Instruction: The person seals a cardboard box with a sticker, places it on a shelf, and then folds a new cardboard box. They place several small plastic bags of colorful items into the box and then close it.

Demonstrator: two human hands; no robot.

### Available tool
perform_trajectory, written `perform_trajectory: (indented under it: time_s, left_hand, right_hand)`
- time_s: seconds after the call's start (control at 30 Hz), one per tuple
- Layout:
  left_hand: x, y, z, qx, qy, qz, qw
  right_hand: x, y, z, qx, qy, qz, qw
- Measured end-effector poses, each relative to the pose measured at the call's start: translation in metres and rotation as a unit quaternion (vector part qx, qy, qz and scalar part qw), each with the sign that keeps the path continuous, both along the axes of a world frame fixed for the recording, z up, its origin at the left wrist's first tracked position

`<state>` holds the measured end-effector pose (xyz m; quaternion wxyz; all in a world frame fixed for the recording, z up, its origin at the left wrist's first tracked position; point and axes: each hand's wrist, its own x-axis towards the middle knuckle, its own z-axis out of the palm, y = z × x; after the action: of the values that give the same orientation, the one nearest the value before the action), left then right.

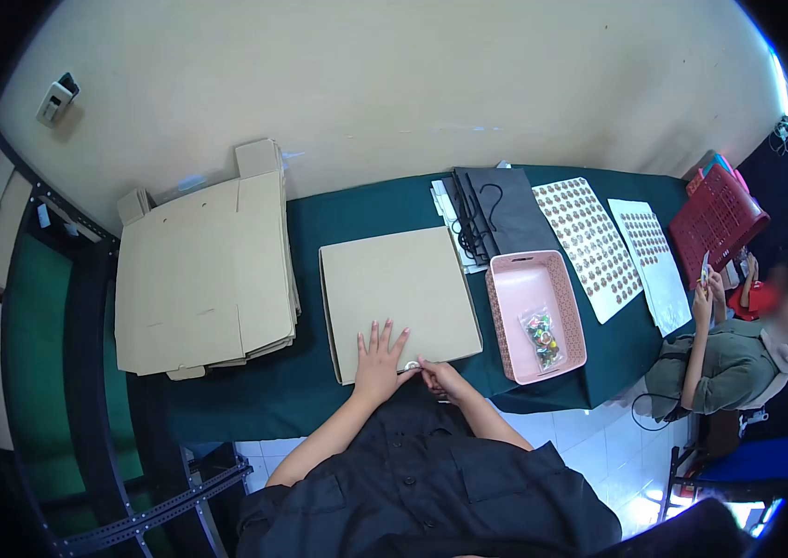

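Observation:
A closed brown cardboard box [399,279] lies on the table in front of me. My left hand [379,365] rests flat on its lid near the front edge, fingers spread. At that same edge, a small round whitish sticker [412,365] shows between my left thumb and my right hand [443,379]. The right fingers are curled together by the sticker; what they pinch, if anything, is hidden.
Left is a stack of flattened cardboard boxes [203,279]. Right are black paper bags [506,209], a pink basket [498,321] holding a small packet [542,338], sticker sheets [589,246] and a red basket [720,223]. A person [729,363] with scissors [705,270] sits at the far right.

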<state>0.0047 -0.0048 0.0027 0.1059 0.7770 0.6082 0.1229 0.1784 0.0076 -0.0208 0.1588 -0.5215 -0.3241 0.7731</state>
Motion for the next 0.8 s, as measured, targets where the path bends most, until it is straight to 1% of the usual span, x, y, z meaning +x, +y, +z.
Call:
perform_trajectory:
  time_s: [0.03,0.1,0.13,0.17,0.23,0.3,0.37,0.4,0.53,0.6,0.67,0.73,0.8]
  left_hand:
    - [0.0,0.0,0.001,-0.004,-0.002,0.0,1.0]
    - [0.0,-0.001,0.003,-0.007,-0.008,0.0,1.0]
    - [-0.001,-0.001,0.003,-0.006,-0.009,-0.001,1.0]
    - [-0.001,-0.001,0.003,-0.005,-0.011,-0.001,1.0]
    - [-0.002,-0.001,0.005,-0.007,-0.018,-0.002,1.0]
    - [-0.003,-0.004,0.008,-0.008,-0.021,0.0,1.0]
    - [-0.005,-0.003,0.012,-0.025,-0.016,-0.02,0.999]
    - [-0.005,-0.001,0.012,-0.022,-0.015,-0.016,0.999]
    - [-0.006,-0.003,0.006,-0.016,0.004,-0.018,1.0]
    - [-0.005,-0.002,0.005,-0.008,0.02,-0.021,1.0]
    - [-0.005,-0.002,0.007,-0.023,0.027,-0.024,0.999]
    - [-0.006,-0.003,0.01,-0.021,0.018,-0.023,0.999]
    - [-0.005,-0.003,0.008,-0.019,0.008,-0.023,1.0]
  right_hand:
    - [0.003,0.001,0.0,0.001,-0.002,0.002,1.0]
    - [0.011,0.002,0.0,0.089,-0.123,-0.037,0.988]
    - [0.018,0.002,0.002,0.117,-0.155,-0.039,0.98]
    - [0.023,0.002,0.003,0.118,-0.159,-0.037,0.98]
    - [0.031,-0.003,0.003,0.172,-0.155,-0.071,0.97]
    - [0.033,-0.008,0.001,0.165,-0.14,-0.055,0.975]
    - [0.023,-0.017,-0.002,0.189,-0.112,-0.053,0.974]
    - [0.02,-0.016,-0.003,0.159,-0.095,-0.018,0.982]
    - [0.004,-0.025,-0.012,0.126,-0.045,0.014,0.991]
    - [-0.001,-0.025,-0.016,0.131,-0.041,-0.004,0.99]
    - [-0.002,-0.026,-0.016,0.137,-0.037,-0.02,0.99]
    - [0.0,-0.027,-0.016,0.171,-0.047,-0.029,0.984]
    - [-0.001,-0.028,-0.02,0.168,-0.047,-0.034,0.984]
